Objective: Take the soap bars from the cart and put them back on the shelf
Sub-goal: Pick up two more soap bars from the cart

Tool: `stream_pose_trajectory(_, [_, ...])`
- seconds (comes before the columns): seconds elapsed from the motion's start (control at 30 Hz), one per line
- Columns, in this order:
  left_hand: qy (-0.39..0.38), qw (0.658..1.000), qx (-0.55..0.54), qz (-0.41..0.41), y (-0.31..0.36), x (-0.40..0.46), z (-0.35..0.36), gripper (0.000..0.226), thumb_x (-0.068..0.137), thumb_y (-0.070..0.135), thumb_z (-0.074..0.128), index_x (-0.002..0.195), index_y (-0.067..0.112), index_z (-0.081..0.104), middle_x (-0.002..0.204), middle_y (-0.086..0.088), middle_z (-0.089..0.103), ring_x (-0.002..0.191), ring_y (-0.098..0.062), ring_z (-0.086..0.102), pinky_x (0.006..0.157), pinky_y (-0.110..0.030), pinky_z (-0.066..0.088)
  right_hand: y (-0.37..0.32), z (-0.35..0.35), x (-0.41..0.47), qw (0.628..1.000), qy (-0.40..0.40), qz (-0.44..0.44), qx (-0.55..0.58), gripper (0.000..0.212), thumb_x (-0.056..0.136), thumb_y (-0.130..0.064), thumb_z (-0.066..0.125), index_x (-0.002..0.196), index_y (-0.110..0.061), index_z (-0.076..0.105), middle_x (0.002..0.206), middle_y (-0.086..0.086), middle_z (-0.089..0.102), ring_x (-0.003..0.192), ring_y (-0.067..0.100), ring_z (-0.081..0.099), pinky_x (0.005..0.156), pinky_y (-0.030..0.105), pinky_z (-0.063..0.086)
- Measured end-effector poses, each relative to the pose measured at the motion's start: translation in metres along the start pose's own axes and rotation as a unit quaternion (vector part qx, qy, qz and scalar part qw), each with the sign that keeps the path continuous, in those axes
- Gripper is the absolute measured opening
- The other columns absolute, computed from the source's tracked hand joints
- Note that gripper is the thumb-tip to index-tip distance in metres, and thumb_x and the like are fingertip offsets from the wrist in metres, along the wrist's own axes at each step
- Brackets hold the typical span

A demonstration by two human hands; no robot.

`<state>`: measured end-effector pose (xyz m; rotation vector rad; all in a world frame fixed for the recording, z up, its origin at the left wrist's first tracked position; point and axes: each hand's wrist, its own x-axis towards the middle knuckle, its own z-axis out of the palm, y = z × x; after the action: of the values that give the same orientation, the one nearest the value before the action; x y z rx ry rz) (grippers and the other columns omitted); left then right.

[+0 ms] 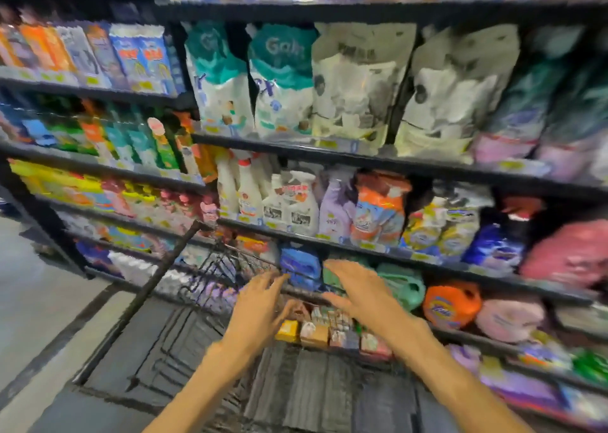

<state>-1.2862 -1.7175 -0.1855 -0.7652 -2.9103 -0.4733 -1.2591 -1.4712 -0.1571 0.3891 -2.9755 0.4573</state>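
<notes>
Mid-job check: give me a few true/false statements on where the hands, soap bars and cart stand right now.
1. Both hands hold nothing. True: the left hand and right hand have spread fingers.
2. The soap bars lie in the cart. True.
3. The right hand grips the orange jug. False: the jug stands untouched on the shelf.
4. The cart's basket is solid plastic. False: it is dark wire mesh.
5. The hands are below the bars in the picture. False: they reach above them.
</notes>
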Motion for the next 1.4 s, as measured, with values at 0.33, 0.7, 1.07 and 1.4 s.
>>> stream_pose_trajectory(0.33, [-0.158, 0.981, -0.066, 0.095, 0.030, 0.093, 0.129, 0.055, 0.098, 0.047, 0.053, 0.146, 0.022, 0.047, 0.143, -0.002, 0.050, 0.127, -0.026, 0.052, 0.101, -0.042, 0.047, 0.108, 0.044, -0.030, 0.981, -0.036, 0.191, 0.015, 0.068, 0.093, -0.060, 0.044, 0.150, -0.024, 0.041, 0.148, -0.001, 0.050, 0.138, 0.022, 0.044, 0.113, 0.039, 0.038])
stream_pose_trajectory(0.7, [-0.318, 0.944, -0.056, 0.075, -0.004, 0.129, 0.302, 0.041, 0.104, 0.029, 0.045, 0.143, 0.016, 0.043, 0.143, -0.003, 0.048, 0.123, -0.025, 0.054, 0.096, -0.030, 0.047, 0.181, 0.182, -0.046, 0.949, -0.091, 0.295, 0.062, 0.063, 0.085, -0.055, 0.048, 0.129, -0.013, 0.063, 0.112, 0.009, 0.067, 0.098, 0.033, 0.066, 0.081, 0.040, 0.056])
stream_pose_trajectory(1.07, [-0.367, 0.928, 0.039, 0.058, -0.052, 0.151, 0.510, 0.051, 0.097, 0.032, 0.052, 0.142, 0.011, 0.045, 0.142, -0.012, 0.049, 0.134, -0.035, 0.041, 0.109, -0.041, 0.036, 0.218, 0.319, -0.067, 0.917, -0.156, 0.360, 0.068, 0.055, 0.094, -0.040, 0.061, 0.145, -0.023, 0.048, 0.136, 0.003, 0.059, 0.123, 0.028, 0.057, 0.097, 0.038, 0.049])
stream_pose_trajectory(1.4, [-0.354, 0.928, 0.070, 0.090, -0.064, 0.158, 0.538, 0.068, 0.075, 0.045, 0.081, 0.125, 0.016, 0.046, 0.123, -0.004, 0.061, 0.119, -0.028, 0.042, 0.095, -0.039, 0.036, 0.228, 0.337, -0.065, 0.902, -0.174, 0.390, 0.068, 0.053, 0.096, -0.042, 0.058, 0.144, -0.025, 0.045, 0.134, -0.003, 0.059, 0.121, 0.022, 0.056, 0.096, 0.036, 0.048])
